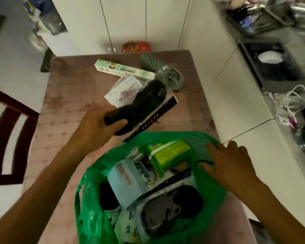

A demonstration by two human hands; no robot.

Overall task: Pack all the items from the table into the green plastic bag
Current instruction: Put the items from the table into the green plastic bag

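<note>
The green plastic bag (pixel 95 205) stands open at the near edge of the table (pixel 63 106), holding several items: a pale blue box, a lime-green pack, a black-fronted package. My left hand (pixel 99 125) grips the near end of a dark flat package (pixel 143 103) just beyond the bag's mouth. My right hand (pixel 229 164) rests with spread fingers on the bag's right rim. Further back on the table lie a long green-and-white box (pixel 123 70), a white paper packet (pixel 123 88) and a grey-green perforated shoe (pixel 158 67).
A dark wooden chair (pixel 5 134) stands left of the table. White cabinets and a counter run along the right, with a sink (pixel 271 62) and tangled white cables (pixel 292 104). A red packet (pixel 136 46) sits behind the table's far edge.
</note>
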